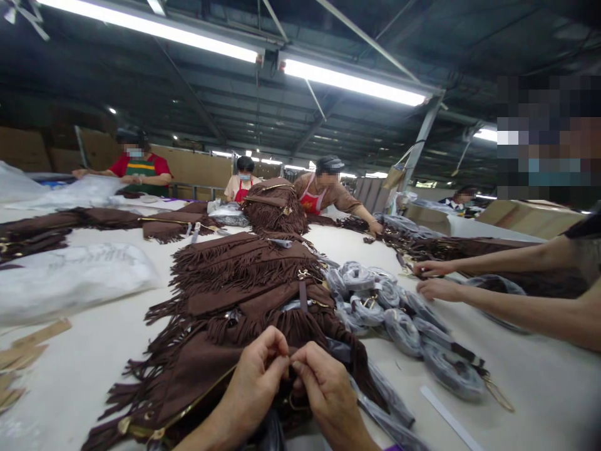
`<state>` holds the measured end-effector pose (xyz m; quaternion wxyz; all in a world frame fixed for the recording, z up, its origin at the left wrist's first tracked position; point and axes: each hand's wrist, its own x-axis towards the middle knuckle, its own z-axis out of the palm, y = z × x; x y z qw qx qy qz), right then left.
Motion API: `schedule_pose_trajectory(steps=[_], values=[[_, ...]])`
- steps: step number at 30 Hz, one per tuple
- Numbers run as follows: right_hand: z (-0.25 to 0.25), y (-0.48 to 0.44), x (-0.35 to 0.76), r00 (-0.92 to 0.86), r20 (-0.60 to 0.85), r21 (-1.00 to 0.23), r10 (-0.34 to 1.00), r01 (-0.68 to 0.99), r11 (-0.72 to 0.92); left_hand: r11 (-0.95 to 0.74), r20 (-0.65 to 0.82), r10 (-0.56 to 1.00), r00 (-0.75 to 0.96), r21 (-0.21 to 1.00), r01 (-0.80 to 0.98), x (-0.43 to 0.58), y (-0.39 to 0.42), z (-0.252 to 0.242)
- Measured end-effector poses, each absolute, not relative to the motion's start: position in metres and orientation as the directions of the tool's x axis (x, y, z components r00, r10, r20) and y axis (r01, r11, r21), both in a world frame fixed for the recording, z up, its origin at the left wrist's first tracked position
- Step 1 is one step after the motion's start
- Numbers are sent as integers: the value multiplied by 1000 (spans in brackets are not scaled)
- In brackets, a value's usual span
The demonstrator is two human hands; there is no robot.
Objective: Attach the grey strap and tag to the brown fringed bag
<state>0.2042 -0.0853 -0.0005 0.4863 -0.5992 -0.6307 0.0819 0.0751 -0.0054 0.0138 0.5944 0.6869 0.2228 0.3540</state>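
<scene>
1. The left hand (256,376) and right hand (323,388) meet fingertip to fingertip at the near end of the brown fringed bag (206,369), which lies flat on the white surface (84,363) right in front of the person.
2. Both hands are narrowed to a pinch on a small part at the bag's near edge (too small to identify); working it with both hands keeps it steady.
3. The bag lies with its gold zipper edge (188,410) toward the person, so the edge stays in reach.
4. Behind the bag, more fringed bags (244,269) lie overlapped in a row.
5. Right of the bag lies a heap of plastic-wrapped straps (389,307), near at hand.
6. Beyond the straps, a co-worker's hands (434,279) rest on the surface.
</scene>
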Motion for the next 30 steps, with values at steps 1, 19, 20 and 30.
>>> schedule_pose_trajectory(steps=[1,19,20,30], values=[[-1,-85,203,199,526,-677,827,686,266,-199,226,728,647,973,-117,75,-6,13],[4,-101,188,69,744,-437,665,803,406,-115,92,660,746,993,-21,73,-2,22],[5,-108,183,-52,747,-351,663,816,460,-98,61,625,778,995,1,69,-3,28],[-17,-123,135,-440,764,213,472,862,459,-861,240,503,830,225,457,-21,1,37]])
